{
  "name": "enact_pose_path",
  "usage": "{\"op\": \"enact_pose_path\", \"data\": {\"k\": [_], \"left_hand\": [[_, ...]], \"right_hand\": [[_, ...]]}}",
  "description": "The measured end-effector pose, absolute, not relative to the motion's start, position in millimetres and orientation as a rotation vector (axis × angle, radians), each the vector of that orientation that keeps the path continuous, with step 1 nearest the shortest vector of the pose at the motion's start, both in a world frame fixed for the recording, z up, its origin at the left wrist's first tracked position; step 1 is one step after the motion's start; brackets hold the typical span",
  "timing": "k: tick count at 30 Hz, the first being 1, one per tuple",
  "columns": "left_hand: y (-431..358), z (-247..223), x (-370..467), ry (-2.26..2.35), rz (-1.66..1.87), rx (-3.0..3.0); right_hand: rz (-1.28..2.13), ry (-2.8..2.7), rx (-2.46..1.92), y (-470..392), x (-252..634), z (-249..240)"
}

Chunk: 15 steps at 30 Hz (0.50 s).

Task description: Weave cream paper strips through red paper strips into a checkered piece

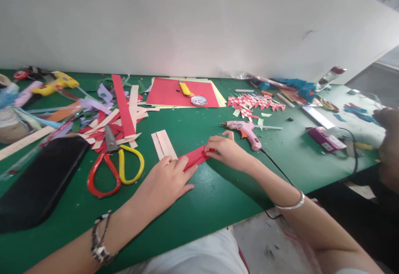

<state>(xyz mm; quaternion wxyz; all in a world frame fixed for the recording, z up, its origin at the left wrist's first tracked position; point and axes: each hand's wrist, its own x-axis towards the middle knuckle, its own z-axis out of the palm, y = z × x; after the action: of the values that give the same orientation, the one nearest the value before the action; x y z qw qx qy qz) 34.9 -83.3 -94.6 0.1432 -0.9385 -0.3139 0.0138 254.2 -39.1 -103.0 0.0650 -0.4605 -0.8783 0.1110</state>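
Observation:
Red paper strips (195, 157) lie at an angle on the green table between my hands. My left hand (163, 182) rests flat on their near end, fingers stretched out and pressing down. At the far right end, the fingertips of my right hand (229, 151) are pinched together on the red paper. Pale cream paper strips (164, 143) lie side by side just beyond my left hand, partly hidden by its fingers. Scissors with one red and one yellow handle (132, 169) lie left of my left hand. Beyond my right hand is a pink glue gun (241, 128).
A heap of paper strips (107, 126) and a black case (46, 178) are at left, with a yellow glue gun (59, 84) behind. Red sheets (165, 93) carry a yellow cutter (185, 88). Woven red-and-white pieces (255, 101) lie right. A person's hand (389, 128) shows far right.

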Motion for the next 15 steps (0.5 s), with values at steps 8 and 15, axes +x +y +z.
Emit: {"op": "enact_pose_path", "data": {"k": [8, 15], "left_hand": [[-83.9, -91.9, 34.5, -1.058, -0.028, -2.763], [-85.7, -96.9, 33.4, -1.087, -0.09, -2.773]], "right_hand": [[0.215, -2.737, -1.396, -36.4, 250.2, -99.7], [0.091, -2.797, -1.41, -35.8, 245.2, -98.0]]}}
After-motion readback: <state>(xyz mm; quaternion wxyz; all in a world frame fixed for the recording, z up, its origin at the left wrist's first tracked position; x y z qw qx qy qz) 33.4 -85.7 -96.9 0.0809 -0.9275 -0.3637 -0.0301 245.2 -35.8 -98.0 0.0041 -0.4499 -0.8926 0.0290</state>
